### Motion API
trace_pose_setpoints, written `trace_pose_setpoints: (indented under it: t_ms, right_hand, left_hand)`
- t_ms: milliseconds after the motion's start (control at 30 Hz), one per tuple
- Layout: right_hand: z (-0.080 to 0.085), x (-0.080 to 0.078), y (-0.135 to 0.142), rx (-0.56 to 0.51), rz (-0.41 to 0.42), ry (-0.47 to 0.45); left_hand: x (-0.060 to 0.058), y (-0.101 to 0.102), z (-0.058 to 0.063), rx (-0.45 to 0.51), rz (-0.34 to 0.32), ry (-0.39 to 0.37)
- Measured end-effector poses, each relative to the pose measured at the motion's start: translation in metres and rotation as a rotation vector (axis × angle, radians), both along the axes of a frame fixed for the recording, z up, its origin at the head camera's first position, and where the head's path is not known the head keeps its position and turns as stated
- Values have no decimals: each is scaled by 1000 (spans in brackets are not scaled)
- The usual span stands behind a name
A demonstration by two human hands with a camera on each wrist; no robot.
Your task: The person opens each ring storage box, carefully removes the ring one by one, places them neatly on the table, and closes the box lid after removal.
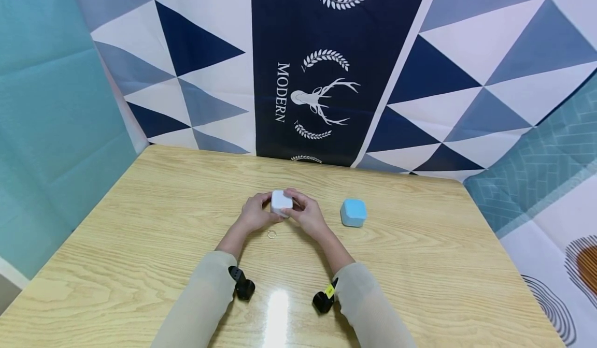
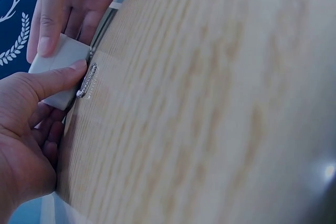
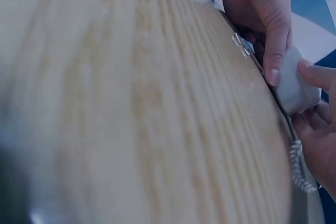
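Observation:
Both hands hold a small white box [image 1: 281,201] with rounded corners, low over or on the wooden table. My left hand [image 1: 255,213] grips its left side, the thumb across the near face in the left wrist view. From the right, my right hand [image 1: 306,214] grips the same box, thumb on the near face and fingers around the far side. A thin ring [image 1: 272,234] lies on the table just in front of the box; its small bright stones show in the left wrist view. The fingers hide part of the box, and whether its lid is parted cannot be told.
A light blue rounded box [image 1: 353,213] stands on the table to the right of the right hand. Behind the wooden table [image 1: 420,265] hangs a patterned cloth [image 1: 200,53] along the far edge. Light glares off the near part of the tabletop.

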State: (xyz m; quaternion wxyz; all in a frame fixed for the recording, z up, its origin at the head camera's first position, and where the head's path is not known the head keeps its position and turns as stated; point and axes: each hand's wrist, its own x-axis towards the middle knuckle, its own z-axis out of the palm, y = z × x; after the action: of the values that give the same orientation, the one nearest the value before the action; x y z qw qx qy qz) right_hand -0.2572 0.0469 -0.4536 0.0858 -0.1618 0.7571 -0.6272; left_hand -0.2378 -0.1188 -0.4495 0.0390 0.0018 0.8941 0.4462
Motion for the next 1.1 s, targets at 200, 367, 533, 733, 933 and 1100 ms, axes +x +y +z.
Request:
trace_pose_setpoints:
  t_ms: [200,367,533,733,933,1100]
  right_hand:
    - [6,5,0,35,1,32]
    - [9,6,4,57,-6,79]
    - [17,6,11,92,-30,88]
    - [47,22,16,119,-59,75]
    - [30,8,26,145,-134,78]
    - [31,6,35,185,-176,104]
  left_hand:
    - [4,2,4,4,-4,-2]
    - [4,3,5,-7,-8,-2]
    - [3,3,6,-9,-18,3]
    - [1,0,7,106,-67,18]
    - [3,-7,13,195,-78,7]
    - [5,-12,15,228,-35,-21]
